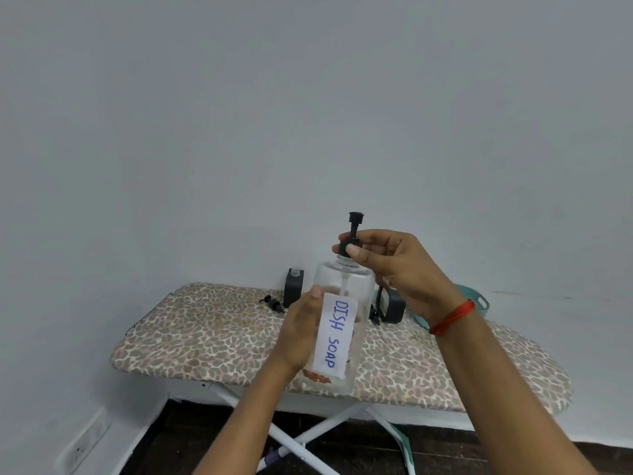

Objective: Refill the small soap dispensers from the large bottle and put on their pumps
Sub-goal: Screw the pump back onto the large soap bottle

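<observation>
A large clear bottle [346,286] with a white "DISH SOAP" label is held up in front of me above the ironing board. My left hand [303,329] grips its body from the left. My right hand [390,265] pinches the collar of the black pump [354,226] at the bottle's neck, and the pump tube shows inside the bottle. Two small dark dispensers stand on the board behind: one [294,286] to the left of the bottle, the other [390,306] partly hidden behind my right hand. A loose black pump [274,303] lies near the left dispenser.
The ironing board [212,341] has a leopard-print cover and white crossed legs. A teal basket [474,301] sits at its back right, behind my right wrist. Another small black part [375,317] lies by the right dispenser. A plain wall stands close behind.
</observation>
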